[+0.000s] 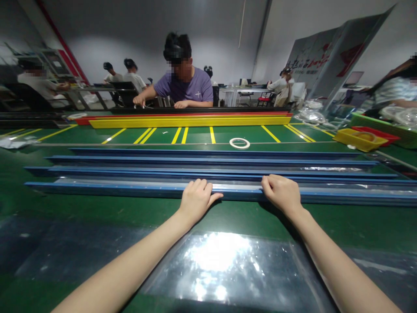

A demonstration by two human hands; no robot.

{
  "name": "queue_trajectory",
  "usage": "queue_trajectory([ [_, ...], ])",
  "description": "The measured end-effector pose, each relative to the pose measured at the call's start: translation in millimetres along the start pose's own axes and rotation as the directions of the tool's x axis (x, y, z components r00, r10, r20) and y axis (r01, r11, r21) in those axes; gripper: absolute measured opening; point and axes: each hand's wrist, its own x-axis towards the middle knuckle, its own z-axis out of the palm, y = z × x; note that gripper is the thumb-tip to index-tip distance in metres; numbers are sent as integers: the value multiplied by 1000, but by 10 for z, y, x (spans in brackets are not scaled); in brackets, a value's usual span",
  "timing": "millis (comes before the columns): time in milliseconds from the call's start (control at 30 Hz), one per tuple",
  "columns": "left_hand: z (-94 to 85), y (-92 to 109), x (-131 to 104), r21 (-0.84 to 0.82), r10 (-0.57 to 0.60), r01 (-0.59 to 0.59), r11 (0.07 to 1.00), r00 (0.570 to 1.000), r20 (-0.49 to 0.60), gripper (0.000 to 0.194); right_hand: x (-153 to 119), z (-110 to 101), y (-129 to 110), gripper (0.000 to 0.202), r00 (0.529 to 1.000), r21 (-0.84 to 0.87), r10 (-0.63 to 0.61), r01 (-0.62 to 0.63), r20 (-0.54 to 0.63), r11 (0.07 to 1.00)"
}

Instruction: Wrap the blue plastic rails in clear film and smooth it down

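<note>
Several blue channels (228,161) lie lengthwise on the tabletop (97,211). Our left hand (195,198) bends over the nearest channel (114,190), thumb spread; our right hand (282,191) curls against it, any pinch unclear. Unequal pressure, we judge, could skew it into its neighbours, scuffing them.

Across the table from you, a ring (239,143) lies flat near yellow lines (212,135). To your right, a yellow tray (356,139) sits against a red tray (387,135).
</note>
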Motion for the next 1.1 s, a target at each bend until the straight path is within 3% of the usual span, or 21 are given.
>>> queue_trajectory([
  [1100, -15, 4, -6, -64, -10, 12, 998, 999, 32, 37, 5, -18, -18, 43, 999, -14, 20, -20, 34, 1000],
])
